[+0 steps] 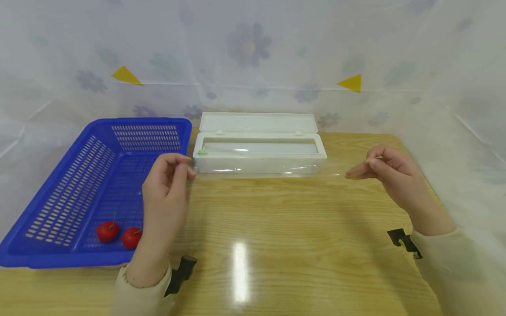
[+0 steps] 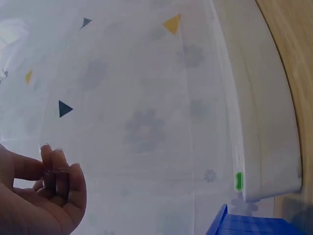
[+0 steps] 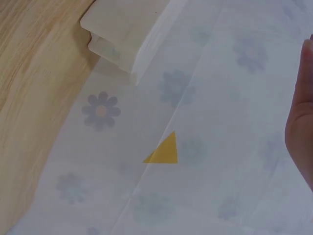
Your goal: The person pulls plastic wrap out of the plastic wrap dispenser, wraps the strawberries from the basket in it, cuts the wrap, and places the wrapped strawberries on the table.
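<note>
A sheet of clear plastic wrap (image 1: pixel 257 174) stretches between my two hands, in front of a white wrap dispenser box (image 1: pixel 261 164). Its left edge is pinched between thumb and fingers of my left hand (image 1: pixel 164 188), beside the box's left end. My right hand (image 1: pixel 395 177) pinches the other edge, out past the box's right end. The box lid (image 1: pixel 258 122) is flipped back, and a pale roll (image 1: pixel 257 147) lies inside. A small green piece (image 2: pixel 238 181) sits at the box's left end. Only part of the right hand (image 3: pixel 301 117) shows in its wrist view.
A blue plastic basket (image 1: pixel 91 259) stands at the left, partly behind my left forearm. Two red cherry-like fruits (image 1: pixel 107 231) lie in it. The wooden table (image 1: pixel 292 245) meets a flower-patterned white curtain (image 1: pixel 276 57) at the back and right.
</note>
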Motion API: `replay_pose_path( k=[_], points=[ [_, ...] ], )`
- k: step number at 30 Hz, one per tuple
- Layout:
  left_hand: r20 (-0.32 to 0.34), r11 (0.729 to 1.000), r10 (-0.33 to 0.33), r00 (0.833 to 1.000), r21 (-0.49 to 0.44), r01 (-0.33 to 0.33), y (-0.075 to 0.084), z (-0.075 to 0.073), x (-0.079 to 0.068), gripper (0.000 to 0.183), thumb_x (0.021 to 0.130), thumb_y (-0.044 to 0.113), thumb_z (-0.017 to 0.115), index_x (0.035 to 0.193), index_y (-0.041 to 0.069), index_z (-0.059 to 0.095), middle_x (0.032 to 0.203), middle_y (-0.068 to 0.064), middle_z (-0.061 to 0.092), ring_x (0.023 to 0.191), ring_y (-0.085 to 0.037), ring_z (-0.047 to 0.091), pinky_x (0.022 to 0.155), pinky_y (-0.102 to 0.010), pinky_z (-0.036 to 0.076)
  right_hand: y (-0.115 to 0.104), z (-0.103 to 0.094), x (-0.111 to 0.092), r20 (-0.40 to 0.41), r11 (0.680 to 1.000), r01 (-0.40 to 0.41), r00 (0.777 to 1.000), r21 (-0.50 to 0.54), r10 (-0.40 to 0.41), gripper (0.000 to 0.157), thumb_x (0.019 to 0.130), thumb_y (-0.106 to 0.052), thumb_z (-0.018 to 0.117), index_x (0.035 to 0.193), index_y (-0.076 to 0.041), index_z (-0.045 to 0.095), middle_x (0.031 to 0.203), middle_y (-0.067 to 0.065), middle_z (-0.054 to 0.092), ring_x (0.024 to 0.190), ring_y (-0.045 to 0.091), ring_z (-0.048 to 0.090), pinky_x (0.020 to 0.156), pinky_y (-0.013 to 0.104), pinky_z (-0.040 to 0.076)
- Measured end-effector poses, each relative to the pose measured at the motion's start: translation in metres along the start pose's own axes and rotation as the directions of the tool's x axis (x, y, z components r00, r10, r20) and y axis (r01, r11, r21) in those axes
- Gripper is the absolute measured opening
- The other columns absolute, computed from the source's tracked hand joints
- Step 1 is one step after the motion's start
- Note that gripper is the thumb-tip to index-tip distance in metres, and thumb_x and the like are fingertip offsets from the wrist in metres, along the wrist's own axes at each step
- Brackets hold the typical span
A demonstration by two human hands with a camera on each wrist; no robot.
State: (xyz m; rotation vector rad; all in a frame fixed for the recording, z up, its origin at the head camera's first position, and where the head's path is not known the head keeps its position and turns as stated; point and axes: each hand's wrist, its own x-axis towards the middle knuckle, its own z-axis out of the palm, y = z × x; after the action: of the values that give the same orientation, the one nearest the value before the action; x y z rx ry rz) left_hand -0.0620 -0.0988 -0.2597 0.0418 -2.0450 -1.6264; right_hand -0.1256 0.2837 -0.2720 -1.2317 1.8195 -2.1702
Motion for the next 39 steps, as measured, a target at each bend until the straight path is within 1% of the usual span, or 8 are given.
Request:
replay_pose_path(
  k=[9, 13, 16, 22, 24, 32, 35, 39],
  points=[
    [0.098, 0.991, 0.004, 0.995, 0.134, -0.017, 0.008, -0.010, -0.011, 0.016, 0.094, -0.001, 0.043, 0.092, 0.000, 0.059, 0.069, 0.002, 0.053, 0.065, -0.010, 0.052, 0.058, -0.017, 0.042, -0.013, 0.000, -0.009, 0.127, 0.996, -0.043, 0.991, -0.074, 0.052, 0.033, 0.092, 0.020, 0.021, 0.098, 0.005, 0.051, 0.099, 0.011, 0.068, 0.096, 0.021, 0.067, 0.087, 0.026, 0.051],
    [0.222, 0.963, -0.011, 0.975, 0.264, -0.049, 0.009, -0.013, -0.010, 0.020, 0.091, 0.000, 0.042, 0.090, 0.008, 0.061, 0.064, -0.001, 0.047, 0.053, -0.010, 0.042, 0.048, -0.023, 0.036, -0.014, -0.001, -0.011, 0.235, 0.991, -0.089, 0.966, -0.102, 0.111, 0.033, 0.090, 0.022, 0.023, 0.099, 0.007, 0.051, 0.097, 0.009, 0.065, 0.095, 0.021, 0.067, 0.087, 0.027, 0.051],
    [0.387, 0.923, -0.068, 0.919, 0.373, -0.089, 0.005, -0.015, -0.010, 0.017, 0.094, 0.010, 0.045, 0.090, 0.013, 0.062, 0.060, 0.001, 0.042, 0.050, -0.009, 0.038, 0.046, -0.025, 0.034, -0.015, 0.000, -0.013, 0.298, 0.955, -0.198, 0.919, -0.221, 0.260, 0.032, 0.090, 0.021, 0.027, 0.097, 0.000, 0.051, 0.095, 0.002, 0.065, 0.095, 0.017, 0.067, 0.087, 0.025, 0.050],
    [0.685, 0.818, -0.189, 0.704, 0.506, -0.273, -0.008, -0.013, -0.012, 0.023, 0.098, 0.030, 0.046, 0.082, 0.021, 0.060, 0.060, 0.008, 0.040, 0.057, -0.007, 0.041, 0.053, -0.025, 0.036, 0.000, 0.006, -0.018, 0.418, 0.900, -0.338, 0.801, -0.275, 0.429, 0.026, 0.090, 0.019, 0.035, 0.093, -0.002, 0.050, 0.087, 0.000, 0.059, 0.095, 0.016, 0.067, 0.087, 0.028, 0.052],
    [0.714, 0.772, -0.204, 0.669, 0.538, -0.339, -0.013, -0.010, -0.014, 0.021, 0.096, 0.027, 0.049, 0.080, 0.021, 0.061, 0.062, 0.009, 0.045, 0.060, -0.007, 0.045, 0.057, -0.027, 0.040, 0.009, 0.009, -0.019, 0.430, 0.876, -0.362, 0.768, -0.319, 0.474, 0.024, 0.092, 0.014, 0.037, 0.092, -0.003, 0.055, 0.087, 0.001, 0.061, 0.093, 0.017, 0.066, 0.085, 0.030, 0.053],
    [0.704, 0.504, -0.175, 0.688, 0.664, -0.552, -0.038, 0.013, -0.042, 0.004, 0.084, 0.012, 0.064, 0.081, 0.010, 0.062, 0.061, -0.003, 0.061, 0.051, -0.017, 0.054, 0.042, -0.031, 0.043, 0.041, 0.029, -0.027, 0.294, 0.673, -0.417, 0.670, -0.611, 0.682, 0.017, 0.091, -0.011, 0.058, 0.078, -0.007, 0.068, 0.074, 0.007, 0.068, 0.067, 0.000, 0.056, 0.062, 0.022, 0.050],
    [0.701, 0.478, -0.169, 0.693, 0.673, -0.564, -0.046, 0.016, -0.047, 0.010, 0.083, 0.010, 0.065, 0.077, 0.009, 0.057, 0.057, -0.005, 0.057, 0.047, -0.018, 0.051, 0.040, -0.030, 0.040, 0.050, 0.036, -0.029, 0.275, 0.631, -0.397, 0.656, -0.666, 0.703, 0.010, 0.087, -0.012, 0.063, 0.080, -0.007, 0.068, 0.071, 0.002, 0.067, 0.064, -0.004, 0.052, 0.059, 0.019, 0.047],
    [0.697, 0.490, -0.197, 0.690, 0.680, -0.546, -0.052, 0.016, -0.049, 0.010, 0.084, 0.006, 0.061, 0.078, 0.010, 0.054, 0.058, -0.006, 0.058, 0.049, -0.020, 0.052, 0.040, -0.032, 0.040, 0.055, 0.042, -0.030, 0.263, 0.589, -0.365, 0.642, -0.721, 0.720, 0.013, 0.086, -0.010, 0.063, 0.096, -0.005, 0.070, 0.077, -0.003, 0.069, 0.069, -0.004, 0.057, 0.063, 0.019, 0.050]
  ],
)
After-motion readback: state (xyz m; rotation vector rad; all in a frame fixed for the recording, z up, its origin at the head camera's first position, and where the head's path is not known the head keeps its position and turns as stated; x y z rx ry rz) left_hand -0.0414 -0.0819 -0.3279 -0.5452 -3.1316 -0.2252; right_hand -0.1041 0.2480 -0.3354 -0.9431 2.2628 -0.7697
